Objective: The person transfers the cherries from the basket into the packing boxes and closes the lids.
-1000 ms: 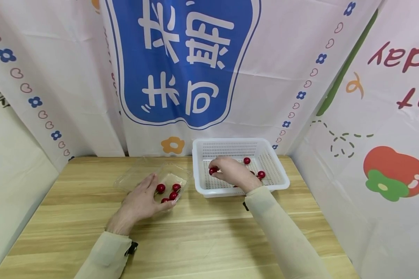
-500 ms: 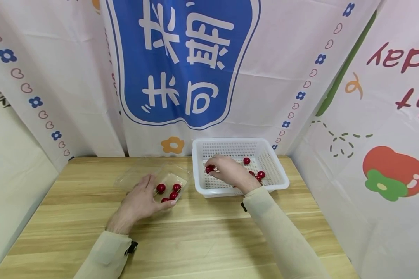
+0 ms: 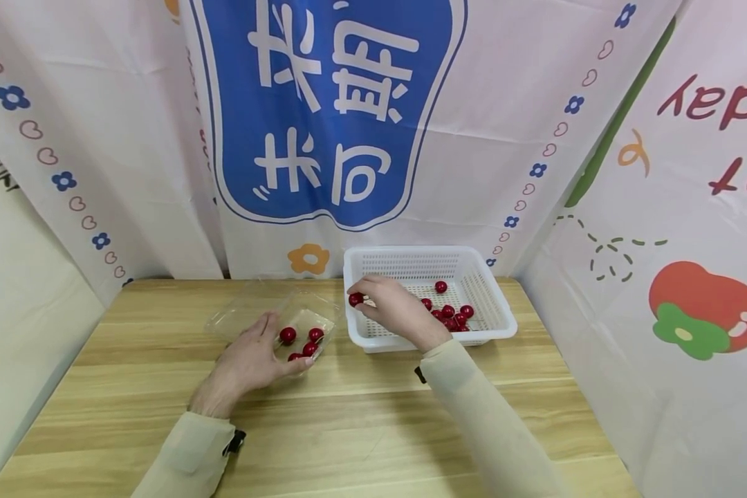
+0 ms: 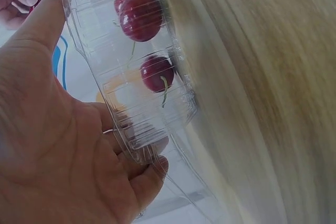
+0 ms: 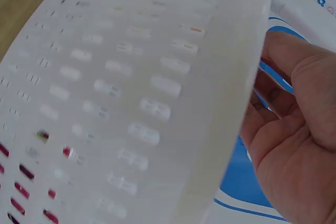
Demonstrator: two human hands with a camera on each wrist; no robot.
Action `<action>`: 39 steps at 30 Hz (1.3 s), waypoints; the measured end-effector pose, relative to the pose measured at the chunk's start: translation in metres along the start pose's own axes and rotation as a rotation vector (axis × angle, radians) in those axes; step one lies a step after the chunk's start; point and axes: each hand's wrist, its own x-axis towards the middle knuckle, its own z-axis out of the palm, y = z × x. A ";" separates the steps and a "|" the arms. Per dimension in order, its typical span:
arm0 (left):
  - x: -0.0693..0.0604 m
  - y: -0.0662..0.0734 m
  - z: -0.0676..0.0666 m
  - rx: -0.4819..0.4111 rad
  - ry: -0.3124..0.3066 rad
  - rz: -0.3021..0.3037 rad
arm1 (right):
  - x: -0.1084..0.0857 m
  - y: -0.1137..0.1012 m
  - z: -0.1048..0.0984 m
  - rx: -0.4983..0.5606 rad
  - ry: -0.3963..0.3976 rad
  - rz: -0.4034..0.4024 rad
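Observation:
Over the left rim of a white perforated plastic basket (image 3: 429, 342), my right hand (image 3: 392, 308) pinches a red cherry (image 3: 356, 299) with its fingertips. Several more cherries (image 3: 448, 318) lie inside the basket, mostly toward its right. To the left, an opened clear plastic clamshell box (image 4: 105, 40) stands on the table with several cherries (image 4: 140, 17) in it, some with stems. My left hand (image 3: 247, 356) holds this box, thumb along one end and fingers bent round the other. In the right wrist view the basket wall hides the right fingertips and the pinched cherry.
The clamshell's transparent lid (image 3: 243, 304) lies folded back behind the left hand. Both containers rest on a wooden table (image 3: 348, 429). A printed white cloth (image 3: 485, 138) hangs close behind them, and another covers the right side.
My right hand has moved left with the cherry, from inside the basket to its left rim, uncovering more cherries behind it. The left hand and the clamshell box have stayed put.

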 end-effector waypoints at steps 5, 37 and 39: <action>0.000 0.001 -0.001 0.008 0.005 0.007 | 0.004 -0.008 0.007 0.029 0.004 -0.011; 0.000 -0.001 0.001 0.021 -0.005 0.016 | 0.033 -0.062 0.045 -0.182 -0.165 -0.070; 0.000 -0.001 0.001 0.022 -0.002 0.018 | 0.035 -0.064 0.049 -0.215 -0.170 -0.084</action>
